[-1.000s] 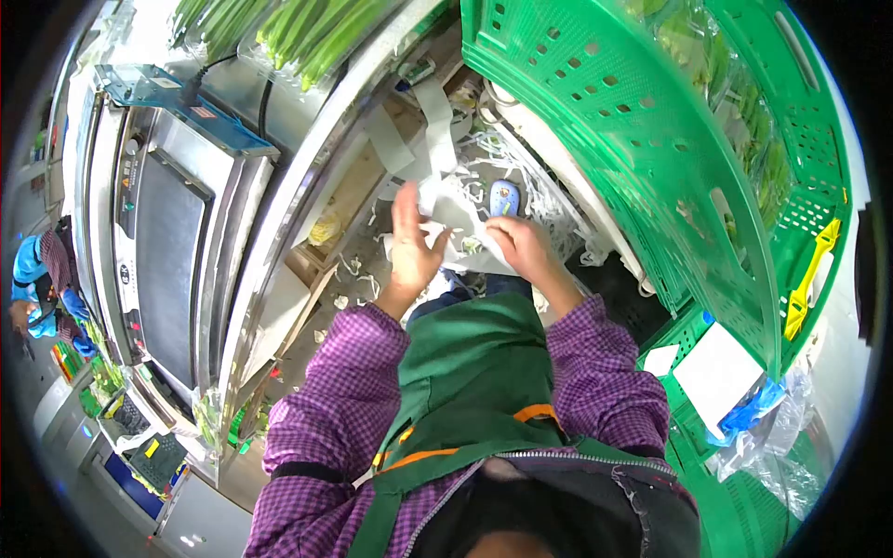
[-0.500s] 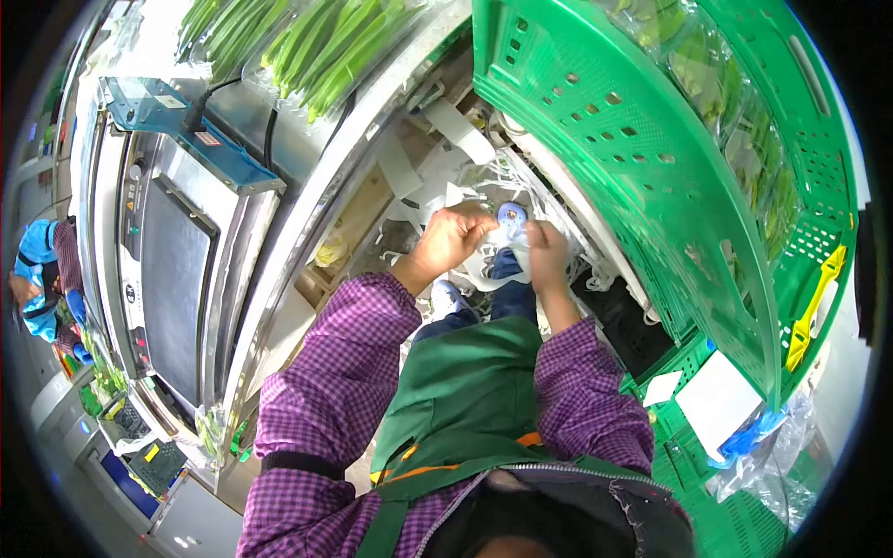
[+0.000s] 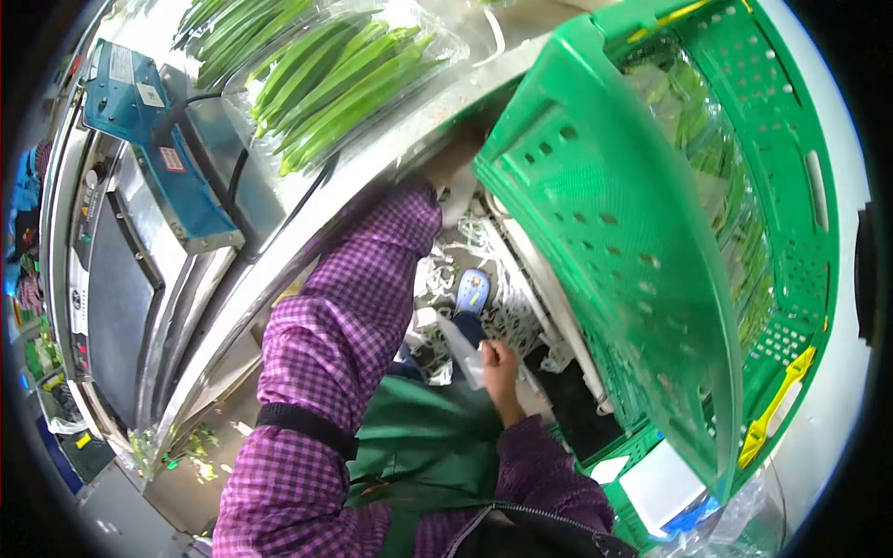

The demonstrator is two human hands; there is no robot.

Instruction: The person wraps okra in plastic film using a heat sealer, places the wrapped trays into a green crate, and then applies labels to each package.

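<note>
My right hand [image 3: 499, 368] is closed, its fingers pinched on one end of a translucent whitish plastic strip [image 3: 462, 352]. The strip hangs toward the left, over my green apron [image 3: 423, 432] and a blue shoe [image 3: 473, 290]. My left arm, in a purple checked sleeve [image 3: 344, 307], reaches forward beneath the counter edge [image 3: 372, 153]. Past the cuff it is dim, and the left hand's fingers do not show. White strip scraps [image 3: 512, 321] lie in a heap on the floor around the shoe.
Bagged long green vegetables [image 3: 344, 84] lie on the counter, near a wrapping machine with a dark plate [image 3: 121, 298]. A green crate [image 3: 614, 186] with more bagged greens [image 3: 716, 186] stands tilted at right. A yellow handle [image 3: 777, 409] is on its side.
My left hand has left the right one and gone forward under the counter edge. My right hand has moved down toward my body with the strip. The view has shifted.
</note>
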